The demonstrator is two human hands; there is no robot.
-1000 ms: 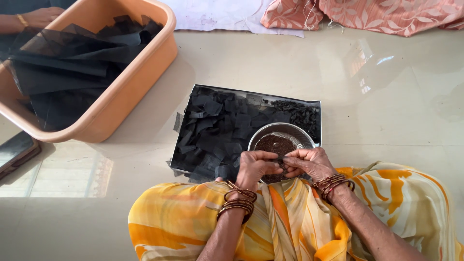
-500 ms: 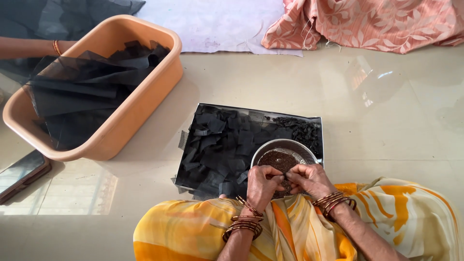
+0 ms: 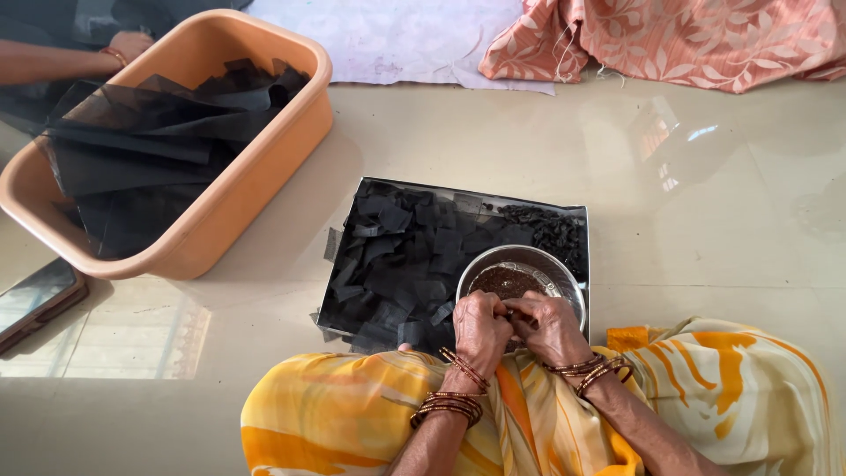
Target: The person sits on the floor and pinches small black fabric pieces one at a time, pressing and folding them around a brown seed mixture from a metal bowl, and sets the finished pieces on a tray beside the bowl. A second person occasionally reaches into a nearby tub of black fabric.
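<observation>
The person sits on the pale floor (image 3: 723, 229) with a flat tray (image 3: 577, 211) just in front of the knees, so both hands work low and close to the body. The left hand (image 3: 480, 328) and the right hand (image 3: 548, 326) meet at the near rim of a round metal bowl (image 3: 564, 278), fingers curled together around something very small — what it is I cannot tell, it is hidden between the fingertips. Neither hand is spread; both are pinched narrow. The bowl stands at the near right corner of the tray and holds a brown, grainy filling (image 3: 507, 282), within easy reach of the fingers. Cut black squares (image 3: 397, 256) cover the left and middle of the tray, and a small dark heap (image 3: 551, 229) lies at its far right corner. An orange tub (image 3: 264, 167) with larger black sheets (image 3: 132, 150) stands well apart to the far left — another person's hand (image 3: 130, 44) rests beside its far rim. A phone (image 3: 35, 300) lies at the left edge of the view.
</observation>
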